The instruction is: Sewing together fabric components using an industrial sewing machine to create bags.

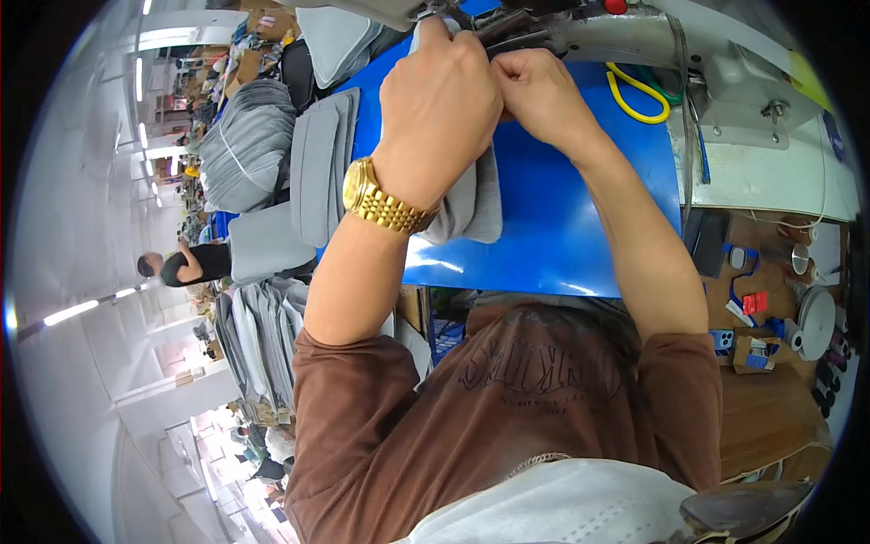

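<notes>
My left hand (pixel 439 100), with a gold watch on the wrist, grips a piece of grey fabric (pixel 476 204) that hangs down over the blue table (pixel 562 218). My right hand (pixel 535 86) is closed next to it, pinching the same fabric near the sewing machine (pixel 634 36) at the top. The fabric's upper end is hidden behind my hands.
Stacks of grey fabric pieces (pixel 317 163) lie on the table's left side, and more bundles (pixel 249 145) sit beyond. Yellow-handled scissors (pixel 639 95) rest by the machine. A wooden side table (pixel 770 317) on the right holds small items. Another person (pixel 186 265) is at far left.
</notes>
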The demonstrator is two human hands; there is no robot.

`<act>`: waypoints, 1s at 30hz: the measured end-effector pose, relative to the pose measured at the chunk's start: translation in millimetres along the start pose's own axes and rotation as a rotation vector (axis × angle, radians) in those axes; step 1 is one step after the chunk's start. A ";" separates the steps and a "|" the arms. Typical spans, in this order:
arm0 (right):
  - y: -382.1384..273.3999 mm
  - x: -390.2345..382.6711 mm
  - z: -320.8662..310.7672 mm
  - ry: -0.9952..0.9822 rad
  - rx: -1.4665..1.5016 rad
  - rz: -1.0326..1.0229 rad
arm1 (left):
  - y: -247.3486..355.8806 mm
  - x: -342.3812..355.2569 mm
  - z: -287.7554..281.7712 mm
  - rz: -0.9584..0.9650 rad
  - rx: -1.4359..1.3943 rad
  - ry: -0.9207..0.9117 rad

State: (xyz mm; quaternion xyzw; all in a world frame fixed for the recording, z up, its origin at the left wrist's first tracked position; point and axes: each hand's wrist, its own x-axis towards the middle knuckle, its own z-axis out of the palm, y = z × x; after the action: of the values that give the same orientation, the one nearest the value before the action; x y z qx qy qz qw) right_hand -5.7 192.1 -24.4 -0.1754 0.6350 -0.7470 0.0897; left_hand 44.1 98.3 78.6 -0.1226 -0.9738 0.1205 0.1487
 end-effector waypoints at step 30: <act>13.5 -73.9 1.3 -0.182 0.379 0.093 | 34.7 -73.6 -44.9 0.013 0.108 -0.134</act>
State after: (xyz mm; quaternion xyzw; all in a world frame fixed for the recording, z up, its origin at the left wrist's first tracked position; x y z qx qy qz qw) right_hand 61.8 214.8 -48.3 -0.1928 0.4799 -0.8291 0.2125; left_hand 133.6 119.6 91.7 -0.1126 -0.9728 0.1817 0.0888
